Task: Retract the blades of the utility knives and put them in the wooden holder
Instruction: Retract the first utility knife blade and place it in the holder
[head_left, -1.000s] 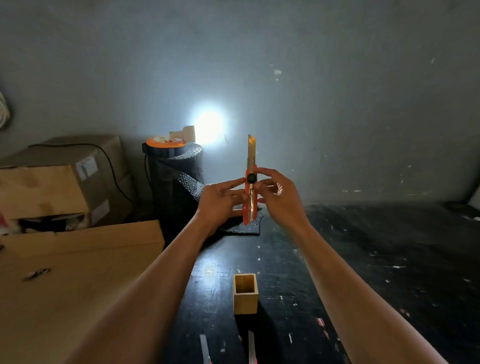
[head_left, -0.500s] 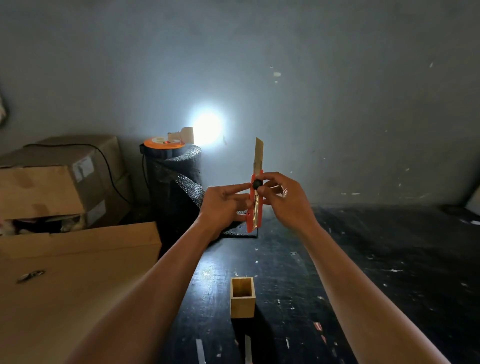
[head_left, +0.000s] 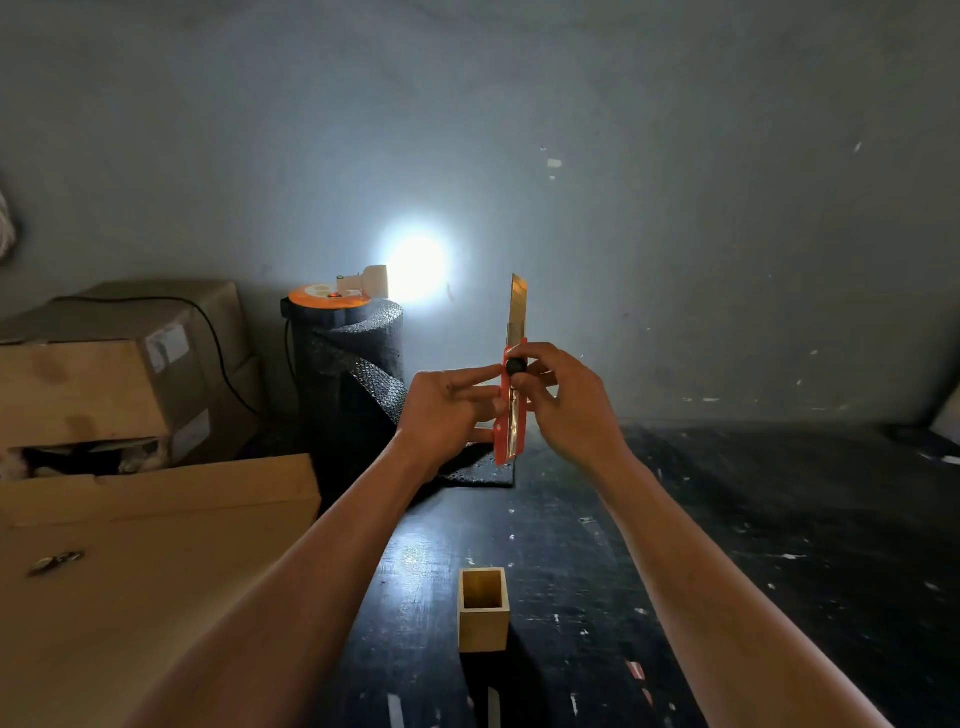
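Observation:
I hold a red utility knife upright in front of me, its gold blade extended above the handle. My left hand grips the handle from the left. My right hand holds it from the right, fingers at the black knob near the handle's top. A small square wooden holder stands on the dark table below my hands and looks empty. Pale strips at the bottom edge, near the holder's shadow, are too dim to identify.
A large tan wooden board lies at the left. Cardboard boxes stack behind it. A black roll of bubble wrap stands at the back with an orange cable reel and a bright lamp on top.
The knife and both hands shifted slightly right and a little down in view. The blade stays extended and the grip looks the same.

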